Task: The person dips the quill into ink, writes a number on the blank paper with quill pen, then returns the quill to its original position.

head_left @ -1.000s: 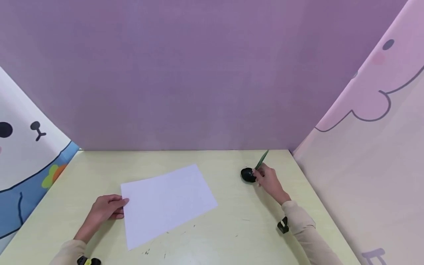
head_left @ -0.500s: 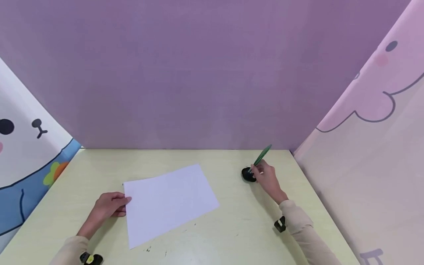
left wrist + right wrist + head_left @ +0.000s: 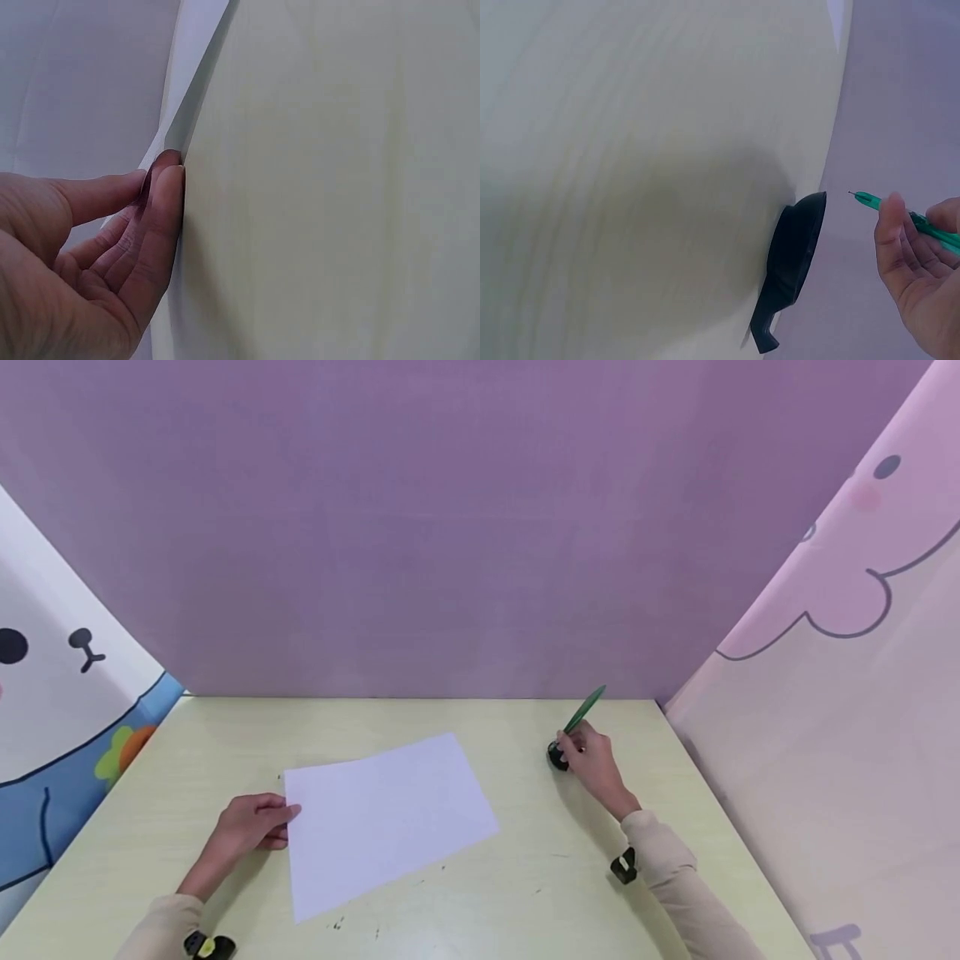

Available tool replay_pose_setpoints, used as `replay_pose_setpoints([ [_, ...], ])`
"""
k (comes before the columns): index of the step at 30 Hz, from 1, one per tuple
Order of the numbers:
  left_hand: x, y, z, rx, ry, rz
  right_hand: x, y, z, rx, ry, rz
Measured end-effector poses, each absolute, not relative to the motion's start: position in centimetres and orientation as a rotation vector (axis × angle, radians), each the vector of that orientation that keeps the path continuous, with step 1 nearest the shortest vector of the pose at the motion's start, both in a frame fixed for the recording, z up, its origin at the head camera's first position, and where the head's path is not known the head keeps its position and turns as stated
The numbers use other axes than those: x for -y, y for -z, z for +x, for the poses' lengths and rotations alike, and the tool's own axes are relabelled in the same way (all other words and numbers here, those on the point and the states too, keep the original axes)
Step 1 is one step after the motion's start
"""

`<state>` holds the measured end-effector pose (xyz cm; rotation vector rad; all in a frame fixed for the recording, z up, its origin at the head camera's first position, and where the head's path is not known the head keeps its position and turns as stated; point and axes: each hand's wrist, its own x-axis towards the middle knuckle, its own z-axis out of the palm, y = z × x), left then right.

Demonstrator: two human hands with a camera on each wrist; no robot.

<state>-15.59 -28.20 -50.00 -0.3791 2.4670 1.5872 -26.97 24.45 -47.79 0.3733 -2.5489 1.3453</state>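
A white sheet of paper [image 3: 390, 827] lies aslant on the table. My left hand [image 3: 251, 827] pinches its left edge, thumb on top and fingers beneath; in the left wrist view that edge [image 3: 187, 97] is lifted a little. Farther right, my right hand [image 3: 597, 762] holds a green pen [image 3: 585, 708] with a leaf-like upper end. Below the fingers sits a small black dish [image 3: 556, 758], partly covered by the hand. The right wrist view shows this black dish [image 3: 793, 244] with a short handle, and the fine pen tip [image 3: 860, 196] apart from it.
The pale table [image 3: 510, 902] has several small dark marks near its front. A purple backdrop [image 3: 420, 527] rises at the far edge, with cartoon-printed panels on both sides. Black wrist devices [image 3: 624, 866] sit over the sleeves.
My right hand and the pen have risen slightly and shifted left, and now cover more of the black dish. The left hand keeps its pinch on the paper.
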Motion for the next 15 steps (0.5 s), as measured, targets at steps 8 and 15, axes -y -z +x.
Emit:
replay_pose_setpoints([
  [8, 27.6, 50.0, -15.8, -2.469, -1.610, -0.352, -23.7, 47.7, -26.9, 2.539, -1.381, 0.421],
  [15, 27.2, 50.1, -15.6, -2.453, -1.625, -0.360, -23.0, 48.0, -26.9, 2.553, -1.398, 0.452],
])
